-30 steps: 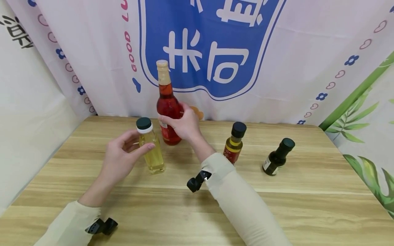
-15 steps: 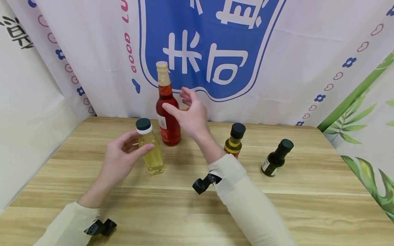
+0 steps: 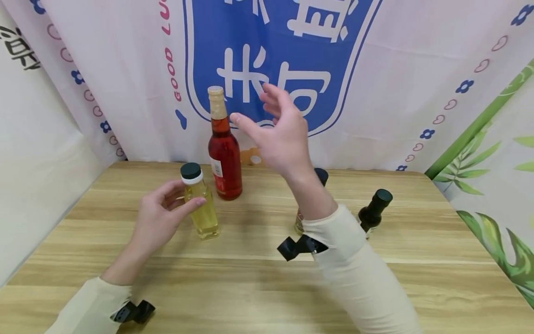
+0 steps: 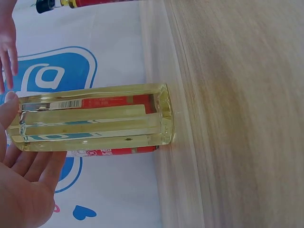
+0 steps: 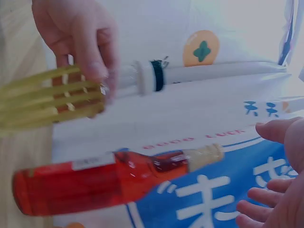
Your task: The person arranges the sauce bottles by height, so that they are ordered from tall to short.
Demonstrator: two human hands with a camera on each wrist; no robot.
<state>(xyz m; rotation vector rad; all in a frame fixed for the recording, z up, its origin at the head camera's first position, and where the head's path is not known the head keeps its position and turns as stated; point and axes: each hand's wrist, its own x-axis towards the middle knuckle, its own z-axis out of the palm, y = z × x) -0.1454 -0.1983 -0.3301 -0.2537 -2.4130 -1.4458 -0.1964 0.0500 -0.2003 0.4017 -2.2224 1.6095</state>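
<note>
Pale yellow liquid fills the small bottle (image 3: 201, 204) standing near the tabletop's (image 3: 250, 278) left-rear part; in the head view the left hand (image 3: 160, 220) curls thumb and fingers round its upper body. Behind it, close to the rear edge, stands the tall red bottle (image 3: 224, 148). The right hand (image 3: 279, 132) hangs above the tabletop beside that bottle's neck, fingers spread and holding nothing. 2 dark bottles (image 3: 375, 211) stand toward the right. The left wrist view shows fingers against the yellow bottle's (image 4: 95, 118) side, its base on the wood. The right wrist view shows loose fingertips (image 5: 278, 130) clear of the red bottle (image 5: 109, 178). Judged so, the red bottle looks released; what follows likely depends on the left hand's hold staying firm.
</note>
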